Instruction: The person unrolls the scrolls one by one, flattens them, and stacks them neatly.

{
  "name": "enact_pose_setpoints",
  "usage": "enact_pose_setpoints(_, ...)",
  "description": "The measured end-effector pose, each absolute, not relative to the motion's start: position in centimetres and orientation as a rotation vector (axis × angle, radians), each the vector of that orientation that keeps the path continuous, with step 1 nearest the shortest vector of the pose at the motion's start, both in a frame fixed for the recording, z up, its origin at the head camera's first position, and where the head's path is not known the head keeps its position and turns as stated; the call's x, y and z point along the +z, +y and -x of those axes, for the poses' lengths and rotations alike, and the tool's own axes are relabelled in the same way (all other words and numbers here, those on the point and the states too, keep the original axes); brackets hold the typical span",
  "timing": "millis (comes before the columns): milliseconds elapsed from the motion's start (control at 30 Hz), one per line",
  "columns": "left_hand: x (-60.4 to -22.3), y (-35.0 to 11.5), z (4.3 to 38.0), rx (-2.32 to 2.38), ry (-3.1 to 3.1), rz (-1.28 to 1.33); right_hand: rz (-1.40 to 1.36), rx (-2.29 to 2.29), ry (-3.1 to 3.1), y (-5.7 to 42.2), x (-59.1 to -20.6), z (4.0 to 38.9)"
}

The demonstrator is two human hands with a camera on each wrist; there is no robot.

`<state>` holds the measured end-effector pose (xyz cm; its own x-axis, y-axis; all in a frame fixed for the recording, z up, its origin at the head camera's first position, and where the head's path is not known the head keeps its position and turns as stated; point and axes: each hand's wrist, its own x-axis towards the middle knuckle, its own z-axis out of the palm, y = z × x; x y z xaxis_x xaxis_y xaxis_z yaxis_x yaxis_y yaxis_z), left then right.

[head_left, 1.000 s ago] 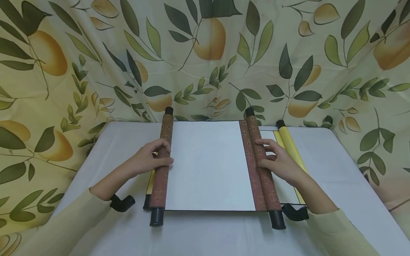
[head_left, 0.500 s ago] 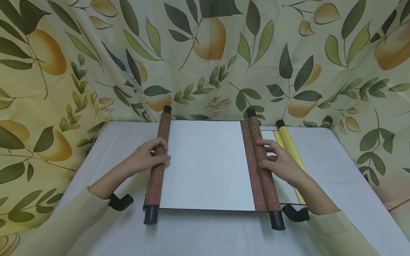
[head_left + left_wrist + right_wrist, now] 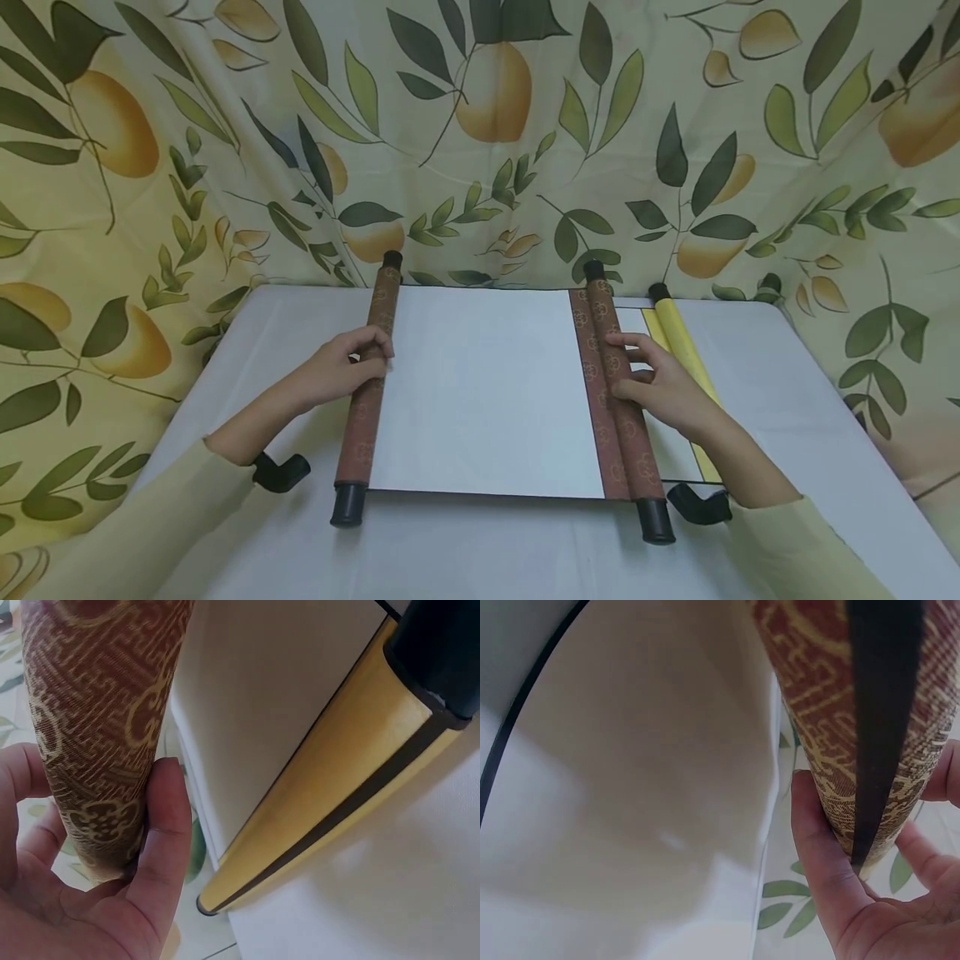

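A reddish-brown brocade hanging scroll is partly unrolled, its blank white paper (image 3: pixel 483 392) stretched between two rollers with black end knobs. My left hand (image 3: pixel 348 360) grips the left roller (image 3: pixel 362 417), thumb on the near side and fingers curled around it. On the other side my right hand (image 3: pixel 663 383) holds the right roller (image 3: pixel 633 433) between thumb and fingers. Both wrist views show the rollers raised above what lies below, with the brocade pattern (image 3: pixel 105 712) close up on the left and a dark strip (image 3: pixel 881 742) along the right one.
Beneath the brown scroll lies a second scroll, with a yellow roller (image 3: pixel 686 350) showing at the right. Its other yellow roller (image 3: pixel 330 757) appears in the left wrist view. A white-covered table (image 3: pixel 787 400) carries both, backed by a leaf-and-fruit patterned cloth (image 3: pixel 480 183).
My left hand has moved the left roller leftward, hiding the yellow roller behind it in the head view. The right roller has shifted slightly right, and the white paper between them shows wider.
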<state>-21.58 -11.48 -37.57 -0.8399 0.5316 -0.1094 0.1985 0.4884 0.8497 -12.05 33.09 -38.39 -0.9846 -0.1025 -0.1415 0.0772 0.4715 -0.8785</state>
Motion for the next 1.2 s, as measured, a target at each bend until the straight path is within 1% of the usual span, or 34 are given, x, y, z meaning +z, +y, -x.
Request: enact_pose_setpoints(1200, -37.4, -12.1, 21.9, 1.259, 2.388, -0.674, -0.043, -1.468, 2.582, 34.3, -38.7, 11.3)
